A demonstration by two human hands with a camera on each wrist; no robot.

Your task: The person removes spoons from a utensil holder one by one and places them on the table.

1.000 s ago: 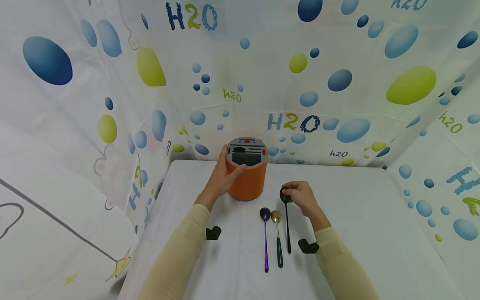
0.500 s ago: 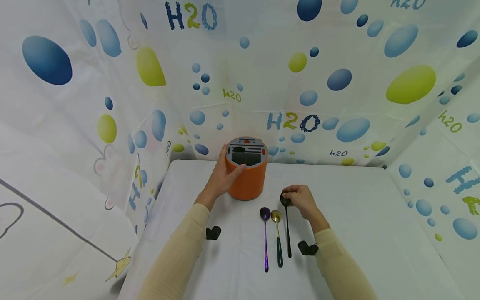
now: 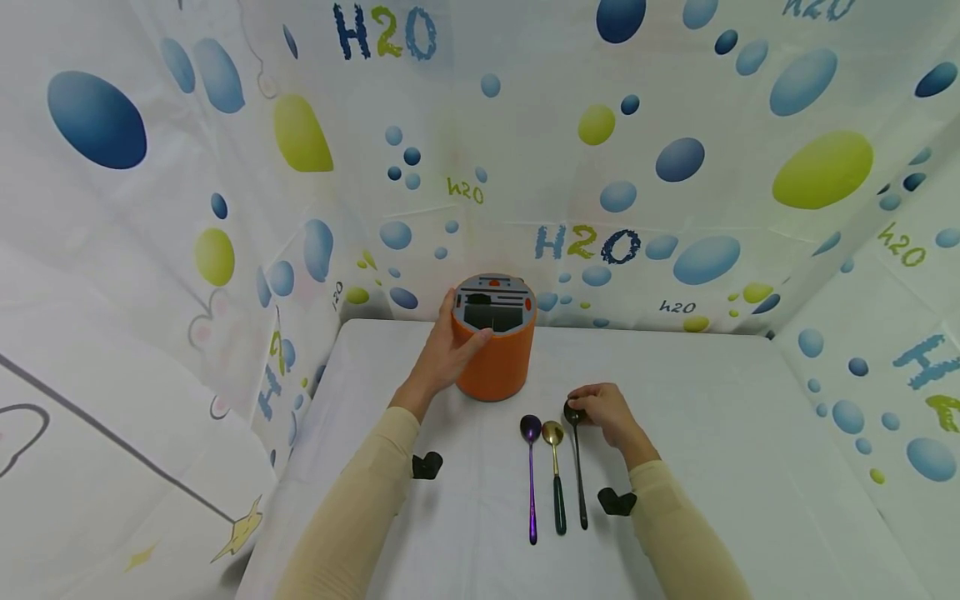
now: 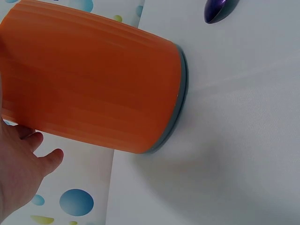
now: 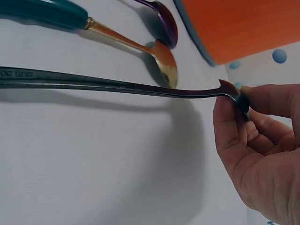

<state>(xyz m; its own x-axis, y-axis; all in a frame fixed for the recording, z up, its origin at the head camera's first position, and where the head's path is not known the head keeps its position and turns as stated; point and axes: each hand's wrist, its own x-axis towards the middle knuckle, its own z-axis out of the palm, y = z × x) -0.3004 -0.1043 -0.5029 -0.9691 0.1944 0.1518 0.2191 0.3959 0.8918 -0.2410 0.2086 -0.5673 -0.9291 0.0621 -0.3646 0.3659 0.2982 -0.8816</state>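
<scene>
My left hand (image 3: 441,357) grips an orange canister (image 3: 497,368) at the back of the table, its thumb lying over the near rim of the patterned grey top. The canister stands upright; the left wrist view shows its orange side (image 4: 93,79) and grey base ring. With thumb and fingers, my right hand (image 3: 611,414) pinches a black long-handled spoon (image 3: 579,475) by its bowl. In the right wrist view the black spoon (image 5: 117,86) has its handle stretching away from the hand. Left of it lie a gold spoon with a green handle (image 3: 558,504) and a purple spoon (image 3: 532,487).
A white cloth covers the table (image 3: 675,375). Behind it hangs a white curtain (image 3: 517,150) printed with blue and green dots and lettering. Each sleeve has a black strap-like piece (image 3: 617,502) beside the wrist.
My right hand has drawn the black spoon toward the table's near side, bringing it beside the gold spoon. The left hand, canister and other two spoons stay where they were.
</scene>
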